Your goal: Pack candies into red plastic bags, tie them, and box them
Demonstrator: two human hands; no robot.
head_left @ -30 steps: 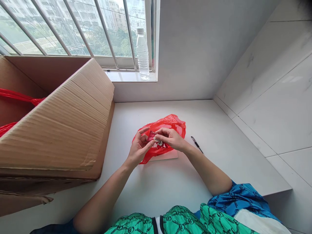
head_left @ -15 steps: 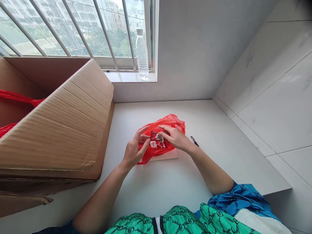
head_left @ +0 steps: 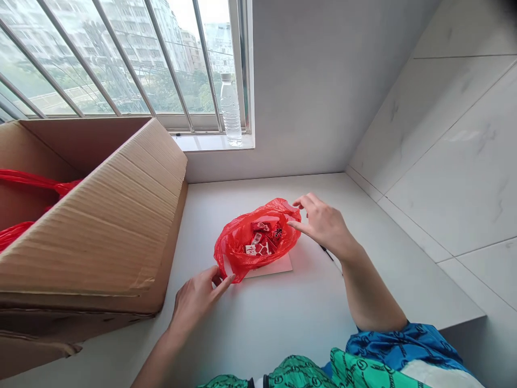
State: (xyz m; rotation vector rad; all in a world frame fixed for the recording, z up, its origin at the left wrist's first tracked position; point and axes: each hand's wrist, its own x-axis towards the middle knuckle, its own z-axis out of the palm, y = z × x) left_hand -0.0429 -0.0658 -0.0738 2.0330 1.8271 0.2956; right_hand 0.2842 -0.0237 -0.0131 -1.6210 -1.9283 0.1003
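Observation:
A thin red plastic bag [head_left: 226, 242] lies on the white surface with its mouth spread wide. Inside it are several small dark-red wrapped packets [head_left: 260, 249] with white and black print. My left hand [head_left: 197, 296] has its thumb and fingers closed at the bag's near left corner. At the right end, my right hand [head_left: 327, 223] holds the bag's rim, the thumb over the mouth side and the fingers curled beyond it. Part of a flat pale card or booklet [head_left: 278, 267] shows from under the bag.
A large open cardboard box [head_left: 121, 226] stands on the left with red plastic bags [head_left: 28, 178] inside. A pen [head_left: 328, 253] lies partly behind my right forearm. On the sill of the barred window is a clear water bottle [head_left: 231, 116]. Walls border the back and right.
My hands have moved apart from above the packets to the bag's two ends. The bag's mouth is wider and more packets show. The view has tilted slightly upward.

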